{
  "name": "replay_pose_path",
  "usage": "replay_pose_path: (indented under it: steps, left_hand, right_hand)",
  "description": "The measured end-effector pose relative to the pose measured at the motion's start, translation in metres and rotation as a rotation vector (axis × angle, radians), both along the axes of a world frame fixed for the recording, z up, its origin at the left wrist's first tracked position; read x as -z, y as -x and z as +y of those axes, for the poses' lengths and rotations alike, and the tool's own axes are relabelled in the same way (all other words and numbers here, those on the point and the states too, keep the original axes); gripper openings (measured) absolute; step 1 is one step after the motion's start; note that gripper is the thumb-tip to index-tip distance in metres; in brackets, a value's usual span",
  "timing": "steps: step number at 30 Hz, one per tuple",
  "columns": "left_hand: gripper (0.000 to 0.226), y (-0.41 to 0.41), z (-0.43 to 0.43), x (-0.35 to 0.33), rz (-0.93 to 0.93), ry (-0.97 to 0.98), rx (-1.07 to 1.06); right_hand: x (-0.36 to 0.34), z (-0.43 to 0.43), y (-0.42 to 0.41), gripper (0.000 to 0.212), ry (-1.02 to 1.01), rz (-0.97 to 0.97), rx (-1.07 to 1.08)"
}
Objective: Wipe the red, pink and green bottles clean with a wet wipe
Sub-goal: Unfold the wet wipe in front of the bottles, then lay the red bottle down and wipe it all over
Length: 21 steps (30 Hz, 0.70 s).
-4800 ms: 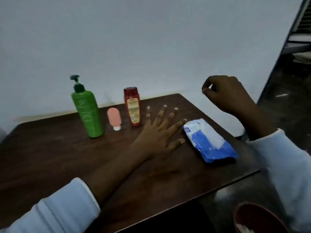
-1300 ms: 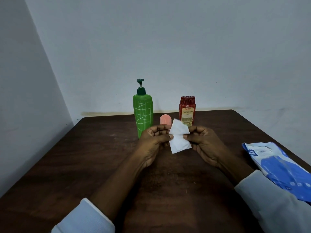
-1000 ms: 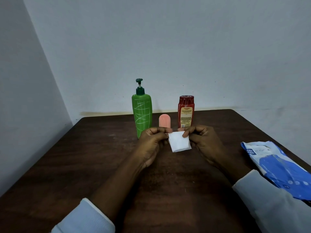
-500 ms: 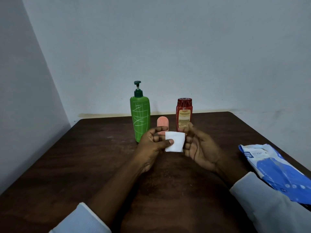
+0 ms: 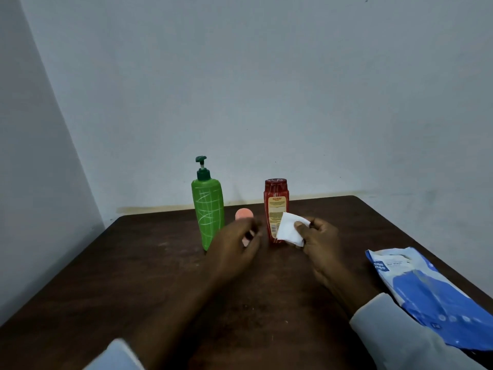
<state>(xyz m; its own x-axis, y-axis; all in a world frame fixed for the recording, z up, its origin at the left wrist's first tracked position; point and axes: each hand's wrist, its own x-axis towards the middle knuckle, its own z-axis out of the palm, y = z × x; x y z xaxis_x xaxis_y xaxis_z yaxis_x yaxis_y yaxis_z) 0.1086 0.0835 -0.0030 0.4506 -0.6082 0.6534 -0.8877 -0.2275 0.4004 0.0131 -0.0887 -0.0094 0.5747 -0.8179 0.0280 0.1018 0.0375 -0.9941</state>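
Two hands: we hold both low over the bench.
Right hand: thumb and fingers pinch a folded white wipe in front of the red bottle.
Left hand: blurred, with fingers curled at the pink bottle; we cannot tell whether it grips.
Pink bottle: mostly hidden, between green and red.
Green bottle: an upright pump bottle, just left of pink.
Pack: blue and white, lying flat at the bench's right edge.
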Motion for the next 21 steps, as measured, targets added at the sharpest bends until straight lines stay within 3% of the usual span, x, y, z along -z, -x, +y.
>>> replay_pose_path:
  steps: [5, 9, 13, 16, 21]
  left_hand:
    - [0.052, -0.052, -0.053, -0.058, -0.749, -0.198, -0.082]
    - [0.076, -0.082, -0.074, -0.100, -1.112, -0.450, -0.005]
    - [0.081, -0.081, -0.088, -0.126, -1.287, -0.704, 0.022]
    - [0.066, -0.069, -0.099, -0.140, -1.273, -0.913, 0.037]
    - [0.045, -0.053, -0.114, -0.148, -1.326, -1.022, 0.049]
  right_hand:
    - [0.000, -0.001, 0.000, 0.039, 0.033, 0.001, 0.027]
    - [-0.001, -0.003, -0.002, 0.038, 0.032, 0.016, 0.049]
    - [0.000, -0.004, -0.002, 0.032, 0.062, 0.021, 0.041]
    - [0.000, -0.003, -0.003, 0.031, 0.071, 0.028, 0.031]
    - [-0.003, -0.002, 0.000, 0.036, 0.070, 0.022, 0.025]
